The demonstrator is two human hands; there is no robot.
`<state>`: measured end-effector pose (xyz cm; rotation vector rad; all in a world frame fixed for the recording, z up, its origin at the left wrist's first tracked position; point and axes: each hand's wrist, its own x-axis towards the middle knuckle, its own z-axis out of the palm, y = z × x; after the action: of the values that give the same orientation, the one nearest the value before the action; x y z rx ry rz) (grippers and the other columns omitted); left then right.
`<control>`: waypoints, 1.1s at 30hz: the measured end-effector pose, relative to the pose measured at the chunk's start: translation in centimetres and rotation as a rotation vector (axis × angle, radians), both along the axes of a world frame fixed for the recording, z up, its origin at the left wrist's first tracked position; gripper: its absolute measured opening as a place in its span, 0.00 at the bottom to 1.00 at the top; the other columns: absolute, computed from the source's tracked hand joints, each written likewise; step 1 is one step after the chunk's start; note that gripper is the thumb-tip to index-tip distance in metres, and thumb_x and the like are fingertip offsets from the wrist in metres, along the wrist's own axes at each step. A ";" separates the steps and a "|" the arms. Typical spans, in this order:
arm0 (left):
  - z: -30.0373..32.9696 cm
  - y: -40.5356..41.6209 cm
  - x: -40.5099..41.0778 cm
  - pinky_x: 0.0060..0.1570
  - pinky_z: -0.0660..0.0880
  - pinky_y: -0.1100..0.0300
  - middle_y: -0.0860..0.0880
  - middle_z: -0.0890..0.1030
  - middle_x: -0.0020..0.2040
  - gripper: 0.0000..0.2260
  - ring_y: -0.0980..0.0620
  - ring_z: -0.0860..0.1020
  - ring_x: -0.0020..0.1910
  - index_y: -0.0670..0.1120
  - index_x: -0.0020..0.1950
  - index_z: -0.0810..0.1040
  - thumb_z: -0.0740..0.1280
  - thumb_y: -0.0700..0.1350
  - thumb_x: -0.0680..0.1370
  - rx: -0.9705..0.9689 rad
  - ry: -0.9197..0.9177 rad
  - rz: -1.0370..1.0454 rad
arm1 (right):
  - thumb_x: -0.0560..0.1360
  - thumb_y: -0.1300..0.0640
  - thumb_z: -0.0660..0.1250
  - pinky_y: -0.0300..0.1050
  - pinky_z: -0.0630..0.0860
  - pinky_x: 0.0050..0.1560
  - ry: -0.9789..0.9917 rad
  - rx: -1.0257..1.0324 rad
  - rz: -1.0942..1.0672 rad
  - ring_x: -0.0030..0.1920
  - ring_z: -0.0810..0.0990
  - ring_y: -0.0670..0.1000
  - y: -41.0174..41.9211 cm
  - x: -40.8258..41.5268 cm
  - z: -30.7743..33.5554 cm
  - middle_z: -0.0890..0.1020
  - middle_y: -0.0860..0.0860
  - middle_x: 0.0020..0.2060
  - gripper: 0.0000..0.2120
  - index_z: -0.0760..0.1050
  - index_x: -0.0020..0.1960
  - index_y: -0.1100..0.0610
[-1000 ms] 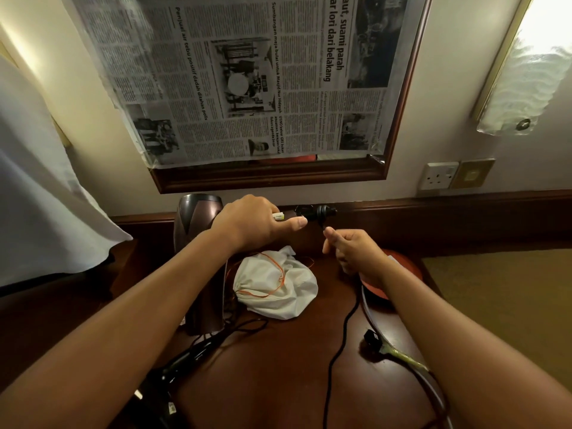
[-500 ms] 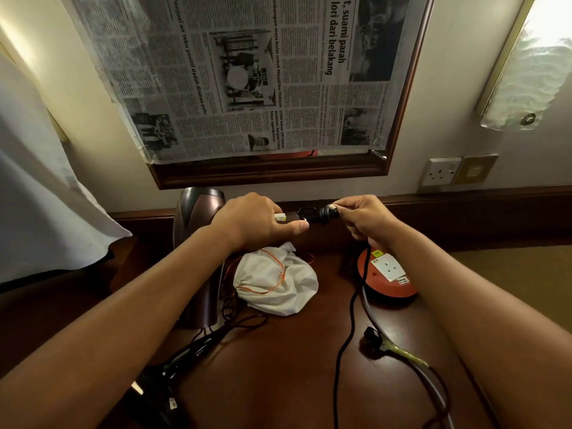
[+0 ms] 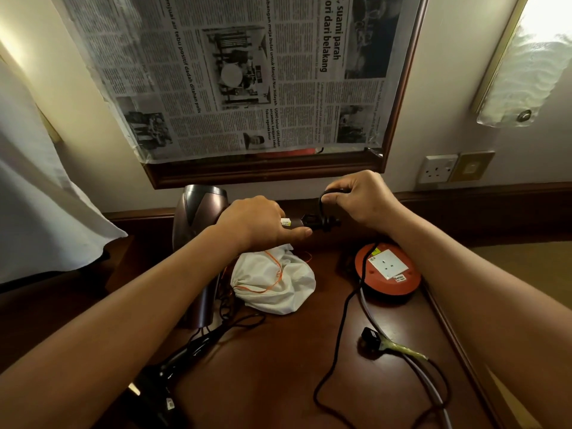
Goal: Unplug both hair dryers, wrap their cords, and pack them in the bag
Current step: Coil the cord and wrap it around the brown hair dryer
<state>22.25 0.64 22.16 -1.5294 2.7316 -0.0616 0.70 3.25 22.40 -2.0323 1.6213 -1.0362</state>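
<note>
Black cord is what both hands are busy with. The left hand is clenched round the handle of a brown hair dryer, thumb laid along the handle's end where the cord comes out. The handle's long axis runs left to right, pointing at the right hand, which sits just beside and slightly above that end. The right hand pinches the cord, bent into a small loop above the handle's end; from there the cord hangs down to the wooden desk and trails in a loose curve toward me. Wrapping looks barely begun, and the right hand is the nearer one to carry the cord round the handle.

Below the left hand lies the white drawstring bag with its orange string, crumpled, mouth drawn in; I cannot tell whether anything is inside. Right of it sits a red extension reel, its socket bare. Its grey lead ends in a black plug lying loose on the desk. A second, black hair dryer lies at the near left, cord tangled by the bag.
</note>
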 end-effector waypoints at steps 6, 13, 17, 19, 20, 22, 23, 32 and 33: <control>-0.3 0.0 -0.6 0.35 0.69 0.57 0.52 0.77 0.37 0.34 0.52 0.75 0.37 0.48 0.41 0.79 0.53 0.77 0.69 0.001 -0.017 0.060 | 0.74 0.59 0.70 0.34 0.77 0.46 0.069 -0.186 0.025 0.43 0.81 0.44 1.0 0.6 -0.6 0.85 0.49 0.43 0.07 0.83 0.51 0.57; -1.8 -0.1 -0.9 0.32 0.68 0.58 0.50 0.78 0.34 0.34 0.53 0.76 0.34 0.47 0.36 0.77 0.52 0.76 0.71 0.044 0.032 0.118 | 0.74 0.58 0.70 0.46 0.80 0.44 -0.013 -0.211 -0.032 0.41 0.82 0.46 3.5 1.9 -3.2 0.84 0.50 0.40 0.06 0.83 0.50 0.56; -2.4 -0.2 -1.0 0.31 0.67 0.58 0.49 0.77 0.34 0.33 0.52 0.76 0.33 0.46 0.35 0.75 0.53 0.74 0.72 0.076 0.047 0.154 | 0.78 0.59 0.65 0.31 0.77 0.50 -0.107 -0.134 -0.070 0.52 0.79 0.44 5.2 3.2 -5.5 0.83 0.55 0.53 0.13 0.78 0.60 0.61; -2.8 -0.3 -1.0 0.31 0.66 0.58 0.49 0.77 0.34 0.32 0.52 0.75 0.33 0.45 0.34 0.74 0.53 0.74 0.72 0.085 0.063 0.178 | 0.80 0.62 0.61 0.23 0.70 0.52 -0.216 -0.027 -0.064 0.55 0.75 0.41 6.0 3.8 -6.5 0.81 0.54 0.56 0.15 0.73 0.66 0.63; -2.9 -0.3 -0.9 0.31 0.67 0.57 0.49 0.77 0.34 0.33 0.52 0.75 0.33 0.45 0.34 0.74 0.53 0.75 0.72 0.091 0.074 0.187 | 0.80 0.63 0.59 0.24 0.69 0.52 -0.291 0.054 -0.052 0.54 0.74 0.39 6.5 4.1 -6.9 0.80 0.52 0.55 0.17 0.70 0.68 0.62; -3.3 -0.4 -0.8 0.31 0.68 0.57 0.48 0.77 0.33 0.34 0.51 0.76 0.33 0.45 0.34 0.74 0.52 0.75 0.71 0.105 0.099 0.192 | 0.81 0.64 0.56 0.31 0.71 0.52 -0.438 0.180 -0.016 0.49 0.73 0.38 7.2 4.6 -7.7 0.76 0.47 0.51 0.19 0.66 0.71 0.58; -3.4 -0.4 -0.8 0.31 0.68 0.57 0.48 0.76 0.32 0.34 0.51 0.76 0.32 0.45 0.33 0.73 0.51 0.76 0.71 0.112 0.113 0.189 | 0.81 0.65 0.56 0.33 0.72 0.51 -0.483 0.197 -0.003 0.46 0.73 0.38 7.5 4.9 -8.1 0.76 0.46 0.49 0.20 0.66 0.71 0.55; -2.7 -0.6 -1.0 0.29 0.65 0.57 0.50 0.70 0.26 0.36 0.53 0.69 0.26 0.46 0.28 0.68 0.45 0.79 0.65 0.112 0.251 0.094 | 0.81 0.58 0.57 0.39 0.59 0.25 -0.865 0.477 0.126 0.25 0.62 0.48 6.6 4.1 -9.2 0.69 0.54 0.29 0.10 0.76 0.51 0.58; -2.5 -0.6 -1.0 0.29 0.66 0.57 0.50 0.71 0.26 0.36 0.53 0.70 0.27 0.46 0.29 0.69 0.46 0.78 0.67 0.104 0.258 0.091 | 0.81 0.56 0.57 0.40 0.58 0.26 -0.868 0.496 0.141 0.25 0.61 0.49 6.4 3.7 -9.1 0.68 0.53 0.27 0.11 0.77 0.50 0.58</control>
<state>21.27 0.00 19.67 -1.7406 2.7918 0.2948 4.42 9.65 13.30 -1.1046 1.0912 -1.0974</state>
